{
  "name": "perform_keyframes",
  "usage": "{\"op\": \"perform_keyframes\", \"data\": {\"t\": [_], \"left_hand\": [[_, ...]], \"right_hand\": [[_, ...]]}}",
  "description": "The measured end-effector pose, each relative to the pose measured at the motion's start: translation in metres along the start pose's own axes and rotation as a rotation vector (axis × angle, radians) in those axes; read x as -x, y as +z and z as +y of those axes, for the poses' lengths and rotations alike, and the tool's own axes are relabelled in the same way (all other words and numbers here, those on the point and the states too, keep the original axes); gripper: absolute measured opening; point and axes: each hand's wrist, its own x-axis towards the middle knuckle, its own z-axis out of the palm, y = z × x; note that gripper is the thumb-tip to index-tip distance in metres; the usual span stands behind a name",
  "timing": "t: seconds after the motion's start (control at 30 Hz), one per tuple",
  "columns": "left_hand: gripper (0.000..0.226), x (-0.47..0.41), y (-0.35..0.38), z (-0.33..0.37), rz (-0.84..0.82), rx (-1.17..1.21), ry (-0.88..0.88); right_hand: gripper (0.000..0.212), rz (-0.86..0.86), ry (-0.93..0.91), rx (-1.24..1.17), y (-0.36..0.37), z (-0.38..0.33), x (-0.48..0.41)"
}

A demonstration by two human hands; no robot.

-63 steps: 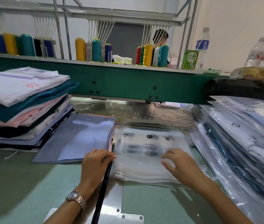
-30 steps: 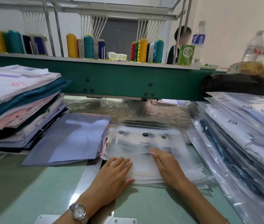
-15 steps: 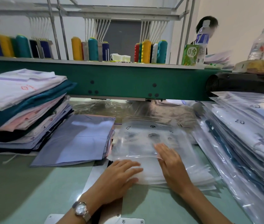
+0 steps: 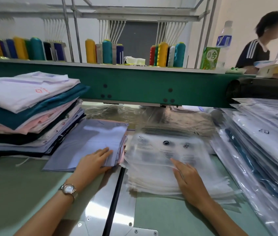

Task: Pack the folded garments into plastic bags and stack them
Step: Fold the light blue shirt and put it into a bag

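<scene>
A worker's left hand (image 4: 94, 161) lies with straight fingers on the near corner of a lavender folded garment (image 4: 90, 138), just left of the stack of empty plastic bags (image 4: 152, 169) on the green tabletop (image 4: 15, 184); its grip is slack and closes on nothing. The right hand (image 4: 187, 178) presses flat on top of that stack, its grip likewise unclenched. A pile of folded garments (image 4: 24, 108) rises further left of the bags; packed bags (image 4: 262, 137) are heaped to their right. Behind them, thread cones (image 4: 107, 51) line a green machine beam (image 4: 134, 84).
</scene>
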Motion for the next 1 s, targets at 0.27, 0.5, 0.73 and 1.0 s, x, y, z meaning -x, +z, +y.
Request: {"op": "perform_keyframes", "data": {"t": [0.27, 0.5, 0.73, 1.0], "left_hand": [[0.055, -0.013, -0.002, -0.008, 0.003, -0.141, 0.073], [0.034, 0.004, 0.005, -0.013, 0.297, 0.182, -0.101], [0.033, -0.008, 0.008, -0.019, 0.321, 0.442, -0.287], [0.050, -0.018, -0.030, -0.010, 0.569, 0.710, -0.374]], "right_hand": [[0.040, -0.035, 0.014, 0.007, -0.001, 0.002, -0.002], [0.039, -0.064, 0.022, 0.048, 0.002, 0.007, -0.002], [0.038, -0.077, 0.018, 0.080, 0.002, 0.008, -0.001], [0.044, -0.085, -0.017, 0.232, -0.007, 0.002, 0.000]]}}
